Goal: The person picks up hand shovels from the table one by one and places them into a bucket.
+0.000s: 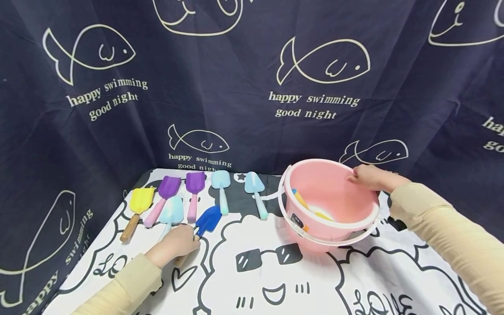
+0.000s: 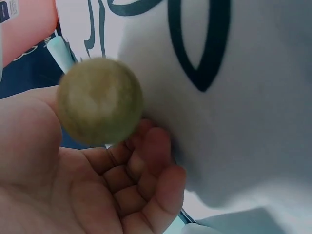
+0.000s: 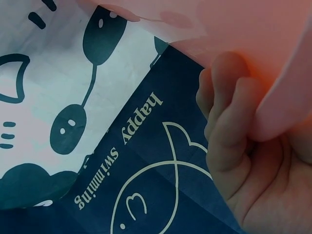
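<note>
My left hand (image 1: 179, 240) grips the wooden handle of a blue toy shovel (image 1: 210, 218), its blade pointing away over the cloth. In the left wrist view, the round handle end (image 2: 100, 101) sticks out between thumb and curled fingers. My right hand (image 1: 372, 177) holds the far right rim of a pink bucket (image 1: 323, 183), fingers on one side of the wall and thumb on the other. The bucket is tilted towards me. Inside it lie yellow pieces (image 1: 301, 199), one with a blue end. In the right wrist view, the fingers (image 3: 229, 122) curl over the rim.
Left of the bucket lie a yellow shovel (image 1: 141, 200), purple shovels (image 1: 169, 187) with pink handles, and several light blue shovels (image 1: 221, 179). A white patterned cloth (image 1: 252, 245) covers the table. Behind it hangs a dark blue curtain (image 1: 236, 87). A brown piece (image 1: 397, 224) shows right of the bucket.
</note>
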`<state>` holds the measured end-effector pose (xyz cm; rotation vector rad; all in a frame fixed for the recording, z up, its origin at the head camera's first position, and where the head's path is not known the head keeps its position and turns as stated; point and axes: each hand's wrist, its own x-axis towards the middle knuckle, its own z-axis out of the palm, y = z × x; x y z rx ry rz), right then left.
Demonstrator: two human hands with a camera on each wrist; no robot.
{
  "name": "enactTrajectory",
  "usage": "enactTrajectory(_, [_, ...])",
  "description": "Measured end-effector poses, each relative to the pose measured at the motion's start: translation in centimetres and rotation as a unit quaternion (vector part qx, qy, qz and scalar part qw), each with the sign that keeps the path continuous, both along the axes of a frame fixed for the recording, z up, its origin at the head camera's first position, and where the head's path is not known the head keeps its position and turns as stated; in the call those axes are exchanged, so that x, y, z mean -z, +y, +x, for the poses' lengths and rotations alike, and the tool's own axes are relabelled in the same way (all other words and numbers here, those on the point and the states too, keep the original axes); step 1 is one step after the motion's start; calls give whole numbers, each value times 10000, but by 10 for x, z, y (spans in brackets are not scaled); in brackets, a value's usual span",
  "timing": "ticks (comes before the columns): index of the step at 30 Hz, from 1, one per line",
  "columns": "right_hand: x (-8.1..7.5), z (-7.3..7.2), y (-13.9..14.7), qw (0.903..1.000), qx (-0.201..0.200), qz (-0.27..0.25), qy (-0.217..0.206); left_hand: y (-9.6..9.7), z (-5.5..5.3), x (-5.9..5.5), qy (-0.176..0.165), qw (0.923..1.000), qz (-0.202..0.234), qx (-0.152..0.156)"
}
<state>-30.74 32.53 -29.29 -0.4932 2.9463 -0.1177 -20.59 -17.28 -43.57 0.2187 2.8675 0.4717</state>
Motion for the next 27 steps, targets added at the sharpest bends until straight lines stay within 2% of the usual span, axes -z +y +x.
enactTrajectory(8, [0,0,0,10000,-51,12,39,1,-1,0,159,9999,25,34])
enactTrajectory(12, [0,-1,0,10000,-66,9,48,1,1,-3,108,9999,-4,-17])
enactTrajectory(21, [0,1,-1,9998,-153,-15,148,2,6,-23,89,9998,-194,-48])
enactTrajectory(27, [1,1,0,9996,-196,-46,213,1,3,-32,401,9989,-251,58])
